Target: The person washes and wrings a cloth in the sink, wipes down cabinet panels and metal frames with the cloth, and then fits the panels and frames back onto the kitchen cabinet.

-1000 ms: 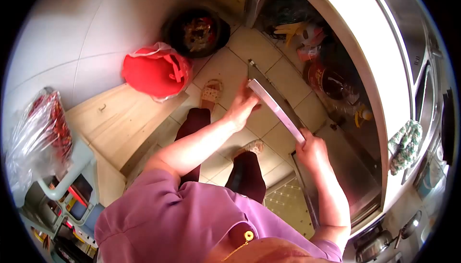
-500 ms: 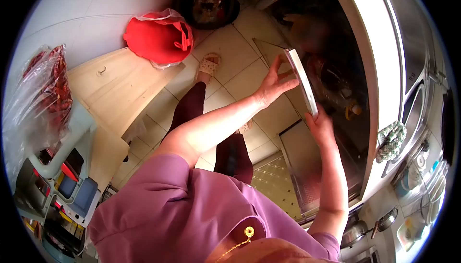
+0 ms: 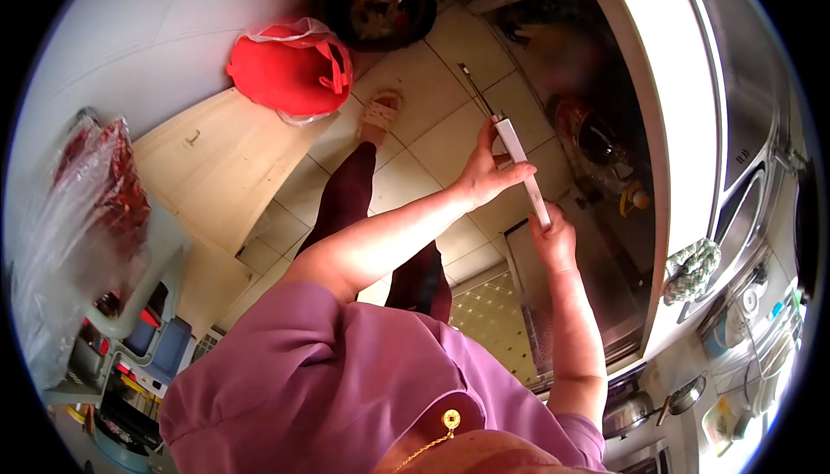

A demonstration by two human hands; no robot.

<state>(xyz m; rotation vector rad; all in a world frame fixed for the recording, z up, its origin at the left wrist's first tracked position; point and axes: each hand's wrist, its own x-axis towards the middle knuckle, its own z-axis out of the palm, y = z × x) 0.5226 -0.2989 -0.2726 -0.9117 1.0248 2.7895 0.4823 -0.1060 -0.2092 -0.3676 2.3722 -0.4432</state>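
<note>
A narrow white panel, seen almost edge-on, is held between my two hands over the floor, just left of the open cabinet. Thin dark metal rods stick out past its far end; how they join it is not clear. My left hand grips the panel near its middle, thumb across the near edge and fingers on the left side. Wrapped around the near end is my right hand. The panel's broad faces are mostly hidden.
The open cabinet holds bottles on my right, with a countertop and sink beyond. A red bag and a dark bin stand ahead. To the left are a wooden board and plastic bags.
Both hands have shifted the panel left and slightly nearer, away from the cabinet opening. It has turned, and my left thumb now lies across its edge.
</note>
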